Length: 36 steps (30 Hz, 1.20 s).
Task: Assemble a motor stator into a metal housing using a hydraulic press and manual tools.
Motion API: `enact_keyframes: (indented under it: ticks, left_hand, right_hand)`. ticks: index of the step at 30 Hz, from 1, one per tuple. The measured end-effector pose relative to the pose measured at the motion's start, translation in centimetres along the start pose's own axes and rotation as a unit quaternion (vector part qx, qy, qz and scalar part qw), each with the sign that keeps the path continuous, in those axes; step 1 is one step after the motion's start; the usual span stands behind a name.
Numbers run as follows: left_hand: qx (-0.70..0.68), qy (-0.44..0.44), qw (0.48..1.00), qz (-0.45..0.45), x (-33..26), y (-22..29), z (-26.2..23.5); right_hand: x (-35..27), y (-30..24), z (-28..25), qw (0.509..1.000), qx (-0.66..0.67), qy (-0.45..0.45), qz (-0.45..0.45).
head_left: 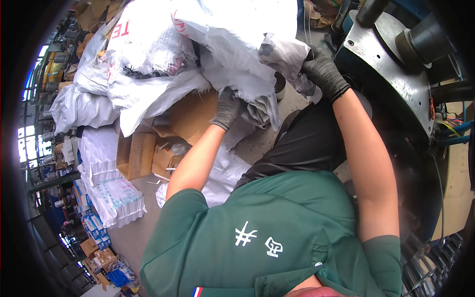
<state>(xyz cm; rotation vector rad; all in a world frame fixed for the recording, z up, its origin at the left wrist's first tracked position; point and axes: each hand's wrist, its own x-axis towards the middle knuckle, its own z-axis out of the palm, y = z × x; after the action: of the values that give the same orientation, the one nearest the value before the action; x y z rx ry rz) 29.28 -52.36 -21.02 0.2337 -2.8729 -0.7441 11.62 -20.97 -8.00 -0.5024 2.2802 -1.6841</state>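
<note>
Both my hands wear dark grey knitted gloves. My left hand [228,109] is closed at the frayed lower edge of a white woven sack [242,64]; folds of the sack partly cover its fingertips. Farther right, my right hand [324,72] grips a crumpled, grey-stained whitish sheet [286,55], which looks like plastic or sack cloth. That sheet lies against the right side of the sack. Just left of my left hand, an opened brown cardboard box [190,119] sits under the sacks, with small loose bits inside.
More white sacks [89,106] are heaped at the left, above a wrapped white bundle [116,198] on the floor. A heavy metal machine [391,59] with thick round posts stands close at my right, with cables [450,129] by it. Blue-and-white boxes [96,230] lie farther left.
</note>
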Motion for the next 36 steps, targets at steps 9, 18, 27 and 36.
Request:
enact_keyframes:
  ticks: [9, 18, 27, 36]
  left_hand:
    - [-0.439, 0.280, 0.847, 0.111, 1.5, 16.5, -13.4]
    - [-0.127, 0.213, 0.909, 0.334, 0.2, 20.9, -7.8]
    - [-0.356, 0.315, 0.880, 0.012, 3.1, 11.8, -16.4]
    - [0.494, 0.137, 0.777, 0.366, 9.1, -4.0, -9.6]
  right_hand:
    - [-2.0, -2.5, 0.4, 0.930, 0.211, -0.299, 0.033]
    - [-3.1, -5.7, 2.6, 0.889, 0.363, -0.269, 0.070]
    - [-0.3, -6.9, 7.5, 0.995, 0.020, -0.097, -0.021]
    - [2.1, -10.8, 9.1, 0.953, -0.300, 0.045, -0.018]
